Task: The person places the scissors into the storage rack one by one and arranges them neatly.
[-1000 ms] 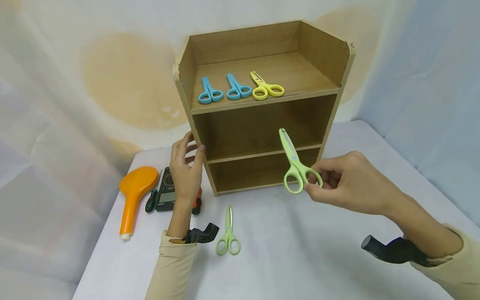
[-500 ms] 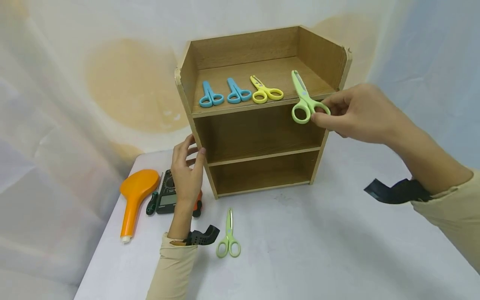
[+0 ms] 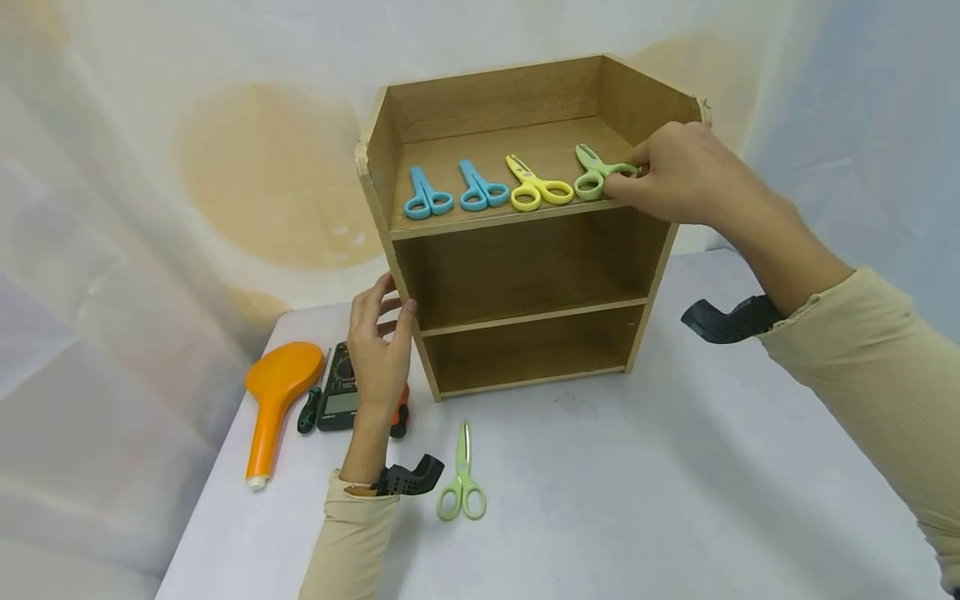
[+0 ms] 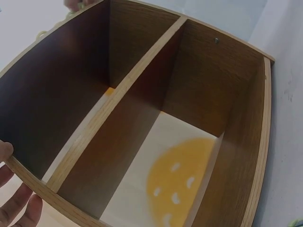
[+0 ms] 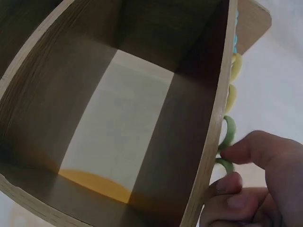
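Note:
Light green scissors lie at the right of the wooden shelf's top board, blades pointing back. My right hand pinches one handle ring between thumb and fingers; the right wrist view shows the thumb on the green ring at the board's front edge. My left hand grips the shelf's left side panel, with the thumb on its front edge and the fingers along its outer face. Left of the green pair lie yellow scissors, then two blue pairs of scissors. Another green pair of scissors lies on the table.
Left of my left arm lie an orange paddle-shaped thing, a green-handled screwdriver and a black multimeter. An orange and black thing is partly hidden behind the left wrist. Raised side walls border the top board.
My right hand has carried the green scissors up from in front of the lower compartments and lowered them onto the top board beside the yellow pair. The left hand keeps its hold on the shelf.

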### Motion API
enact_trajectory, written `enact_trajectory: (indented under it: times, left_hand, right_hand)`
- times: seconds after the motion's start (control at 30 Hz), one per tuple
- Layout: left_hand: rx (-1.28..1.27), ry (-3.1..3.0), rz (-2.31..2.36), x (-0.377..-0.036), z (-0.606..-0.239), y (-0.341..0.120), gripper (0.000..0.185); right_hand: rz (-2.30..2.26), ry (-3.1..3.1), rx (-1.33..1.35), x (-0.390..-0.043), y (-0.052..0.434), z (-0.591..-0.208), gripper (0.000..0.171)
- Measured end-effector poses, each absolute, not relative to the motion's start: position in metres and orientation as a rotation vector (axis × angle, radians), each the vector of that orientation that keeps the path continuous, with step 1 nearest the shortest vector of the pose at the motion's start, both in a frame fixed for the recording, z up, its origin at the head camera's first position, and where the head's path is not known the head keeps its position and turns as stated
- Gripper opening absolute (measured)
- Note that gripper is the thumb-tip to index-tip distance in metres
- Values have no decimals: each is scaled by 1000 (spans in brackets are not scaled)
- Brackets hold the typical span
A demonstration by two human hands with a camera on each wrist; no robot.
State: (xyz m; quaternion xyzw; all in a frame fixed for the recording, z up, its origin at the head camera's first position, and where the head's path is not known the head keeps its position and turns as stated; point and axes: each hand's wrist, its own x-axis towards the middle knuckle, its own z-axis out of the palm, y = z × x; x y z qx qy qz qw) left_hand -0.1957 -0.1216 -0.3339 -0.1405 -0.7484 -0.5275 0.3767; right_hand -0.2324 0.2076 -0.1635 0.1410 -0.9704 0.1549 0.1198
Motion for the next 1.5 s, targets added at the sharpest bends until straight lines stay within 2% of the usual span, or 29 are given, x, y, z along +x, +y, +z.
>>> enact_trajectory:
  times: [0.23, 0.57, 0.7, 0.8, 0.97, 1.13, 1.33, 1.5]
  left_hand:
    - [-367, -1914, -1341, -196, -329, -121, 44]
    - [-341, -1926, -1338, -192, -329, -125, 44]
    - [-354, -1920, -1325, -200, -336, -127, 45]
    - [-369, -1917, -1322, -209, -343, -130, 46]
    - [-388, -1929, -1339, -218, -348, -131, 47]
    - [-408, -1926, -1335, -219, -346, -128, 47]
    - [-420, -1920, -1340, -221, -346, -126, 47]
    - [-385, -1931, -1331, -217, -347, -128, 47]
  right_hand:
    - [445, -2830, 424, -233, 205, -166, 42]
    - [423, -2776, 433, -231, 196, -171, 41]
    - [415, -2684, 413, -219, 198, -175, 42]
    - [471, -2491, 440, -205, 202, -185, 37]
    - [512, -2300, 590, -180, 205, -214, 14]
    - [595, -2393, 777, -158, 198, -263, 3]
    - [682, -2508, 961, -135, 171, -339, 7]
    - [681, -2635, 1050, -118, 138, -383, 13]
